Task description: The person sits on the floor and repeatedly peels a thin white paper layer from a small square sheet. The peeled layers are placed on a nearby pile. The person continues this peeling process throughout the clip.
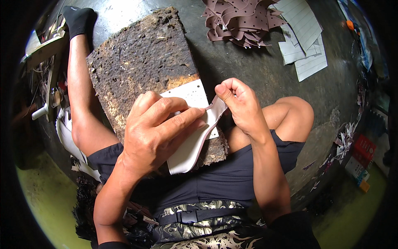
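A curved leather-like piece [184,159], whitish on the face I see with a mauve edge, lies slantwise over a rough dark block [141,54] between my legs. My left hand [154,126] is closed over its middle, fingers together and pressing on it; the fingertips are partly hidden. Its narrow far end is pinched between the thumb and curled fingers of my right hand [244,106], just off the block's right side. Under the piece sits a flat white sheet [191,92] with small dark holes near its corners.
Beyond the block, a heap of mauve perforated pieces [240,18] lies on the dark floor beside lined paper sheets [306,54]. Dark scraps [89,207] are piled at lower left, with pale scraps [344,139] and a red box [365,149] at right. A wooden frame [45,52] stands far left.
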{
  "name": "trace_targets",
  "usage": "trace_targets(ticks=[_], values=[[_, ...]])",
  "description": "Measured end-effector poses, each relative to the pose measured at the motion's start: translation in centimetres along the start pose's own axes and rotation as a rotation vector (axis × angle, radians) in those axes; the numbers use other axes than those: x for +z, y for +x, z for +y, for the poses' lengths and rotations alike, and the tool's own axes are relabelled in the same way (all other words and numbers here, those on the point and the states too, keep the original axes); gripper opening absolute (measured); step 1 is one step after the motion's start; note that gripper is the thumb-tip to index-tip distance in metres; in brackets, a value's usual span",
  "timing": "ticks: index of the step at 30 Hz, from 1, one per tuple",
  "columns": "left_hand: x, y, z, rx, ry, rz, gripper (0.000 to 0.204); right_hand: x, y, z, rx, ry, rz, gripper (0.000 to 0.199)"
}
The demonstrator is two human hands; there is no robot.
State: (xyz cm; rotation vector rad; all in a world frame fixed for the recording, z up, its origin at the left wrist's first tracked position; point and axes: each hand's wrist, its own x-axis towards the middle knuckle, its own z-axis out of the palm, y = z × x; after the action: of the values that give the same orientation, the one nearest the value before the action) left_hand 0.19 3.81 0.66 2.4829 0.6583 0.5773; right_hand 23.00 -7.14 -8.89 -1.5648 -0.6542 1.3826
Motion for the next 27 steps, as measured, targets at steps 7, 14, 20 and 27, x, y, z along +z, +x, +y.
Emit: trace_targets(ticks=[7,14,20,27], values=[[-0.1,0.1,-0.3,0.017,-0.007,-0.019,0.034,-0.2,0.4,0.4,-0.031,-0.102,0.045,0.028],[-0.1,0.2,-0.5,0.017,-0.026,-0.024,0.034,-0.4,0.7,0.7,-0.034,-0.195,0.090,0.028],[-0.2,0.3,-0.6,0.033,-0.021,-0.023,0.037,-0.5,1.2,1.4,-0.044,-0.279,0.136,0.028],[0.2,0.3,-0.8,0.035,-0.034,0.012,0.035,-0.7,1.4,1.7,-0.036,-0.346,0.156,0.030]])
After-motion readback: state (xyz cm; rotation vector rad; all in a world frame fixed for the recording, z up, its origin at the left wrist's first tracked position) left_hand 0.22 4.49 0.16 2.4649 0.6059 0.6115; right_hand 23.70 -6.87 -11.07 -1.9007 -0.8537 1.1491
